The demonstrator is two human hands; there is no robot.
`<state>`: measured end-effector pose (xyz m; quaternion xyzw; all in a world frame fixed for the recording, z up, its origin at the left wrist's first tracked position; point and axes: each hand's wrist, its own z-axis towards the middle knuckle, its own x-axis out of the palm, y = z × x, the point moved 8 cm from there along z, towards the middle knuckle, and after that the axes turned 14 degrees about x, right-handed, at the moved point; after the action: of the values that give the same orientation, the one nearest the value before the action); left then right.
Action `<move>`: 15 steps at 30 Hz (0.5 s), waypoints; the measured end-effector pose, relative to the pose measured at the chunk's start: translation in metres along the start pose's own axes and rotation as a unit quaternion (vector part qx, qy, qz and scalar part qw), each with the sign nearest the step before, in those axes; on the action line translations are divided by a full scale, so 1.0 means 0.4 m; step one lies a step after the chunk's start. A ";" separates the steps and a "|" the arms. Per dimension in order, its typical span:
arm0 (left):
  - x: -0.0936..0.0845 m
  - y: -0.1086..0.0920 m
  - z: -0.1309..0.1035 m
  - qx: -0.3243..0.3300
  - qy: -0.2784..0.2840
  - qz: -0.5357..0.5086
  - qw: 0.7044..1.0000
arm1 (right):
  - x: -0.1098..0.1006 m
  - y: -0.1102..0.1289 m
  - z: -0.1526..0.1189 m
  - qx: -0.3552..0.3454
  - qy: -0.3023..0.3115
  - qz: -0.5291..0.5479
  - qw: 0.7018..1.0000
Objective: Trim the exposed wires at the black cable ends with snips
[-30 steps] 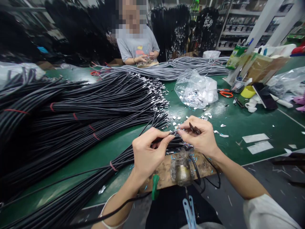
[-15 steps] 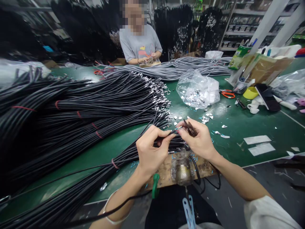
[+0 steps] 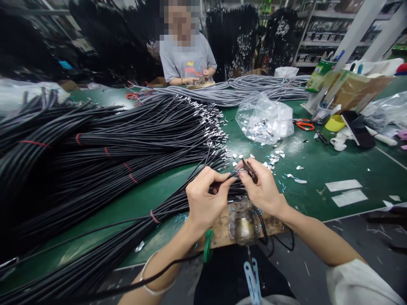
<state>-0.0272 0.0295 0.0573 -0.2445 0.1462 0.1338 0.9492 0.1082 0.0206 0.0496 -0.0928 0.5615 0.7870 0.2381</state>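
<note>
My left hand [image 3: 205, 199] pinches a black cable [image 3: 231, 174] near its end, above a wooden board. Thin coloured wires, some of them blue, stick out of the cable's end towards my other hand. My right hand [image 3: 266, 188] is closed round a dark, narrow hand tool [image 3: 249, 171] with pointed tips; its exact kind is unclear. The fingertips of that hand touch the wire ends. Below both hands, a rounded fixture wrapped in clear film [image 3: 244, 226] sits on the wooden board [image 3: 219, 228]. A green clamp handle [image 3: 208, 245] stands at the board's front edge.
Bundles of black cables [image 3: 104, 169] cover the left side. A clear bag with scraps [image 3: 265, 120] lies behind my hands, near orange-handled scissors [image 3: 303, 124]. A phone [image 3: 358, 129] and white strips [image 3: 345, 191] are at right. Across the table, a person [image 3: 189, 59] works behind grey cables [image 3: 254, 91].
My left hand has shifted slightly to the right with the cable. The tool in my right hand has tilted a little, and its tips sit further left.
</note>
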 end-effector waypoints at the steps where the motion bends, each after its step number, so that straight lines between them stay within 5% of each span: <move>1: 0.001 0.001 -0.001 -0.002 0.000 -0.001 1.000 | -0.001 -0.003 0.001 0.008 0.000 0.003 1.000; 15: -0.004 0.001 -0.004 -0.002 -0.009 -0.005 1.000 | -0.011 -0.008 0.002 0.032 -0.014 0.021 0.999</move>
<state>-0.0290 0.0288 0.0564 -0.2460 0.1365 0.1315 0.9506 0.1138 0.0210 0.0492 -0.0619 0.5846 0.7749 0.2320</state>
